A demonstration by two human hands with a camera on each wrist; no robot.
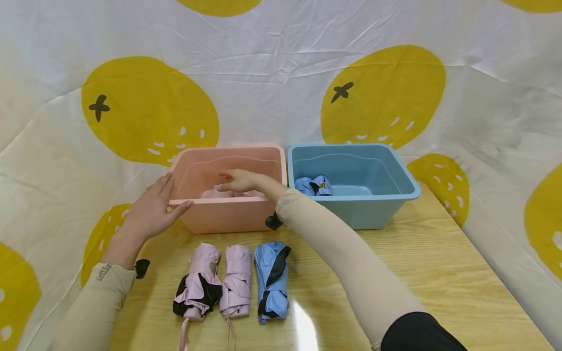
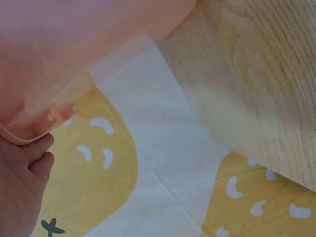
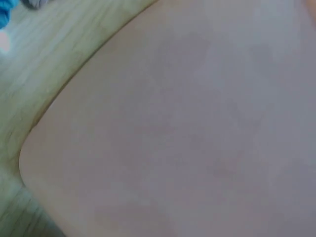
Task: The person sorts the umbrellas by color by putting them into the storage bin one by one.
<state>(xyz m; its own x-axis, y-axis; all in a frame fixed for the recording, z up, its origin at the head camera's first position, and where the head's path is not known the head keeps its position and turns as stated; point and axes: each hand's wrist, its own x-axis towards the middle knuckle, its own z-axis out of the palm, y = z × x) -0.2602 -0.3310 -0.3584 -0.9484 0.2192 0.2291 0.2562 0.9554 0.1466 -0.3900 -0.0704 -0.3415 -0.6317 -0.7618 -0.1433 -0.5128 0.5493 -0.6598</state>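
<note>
My left hand rests against the left end of a pink plastic bin, its thumb by the front rim; in the left wrist view, straight fingers touch the rim. Inside that bin, my right hand hovers with fingers extended and nothing gripped, over a pink folded umbrella partly hidden by the front wall. In front of the bin lie a pink umbrella with black patches, a plainer pink umbrella and a blue umbrella. The right wrist view is filled by the bin's outer wall.
To the right stands a blue bin with a bundled blue umbrella at its left end. Both bins sit at the back of a wooden table. Behind hangs a white cloth with yellow shapes.
</note>
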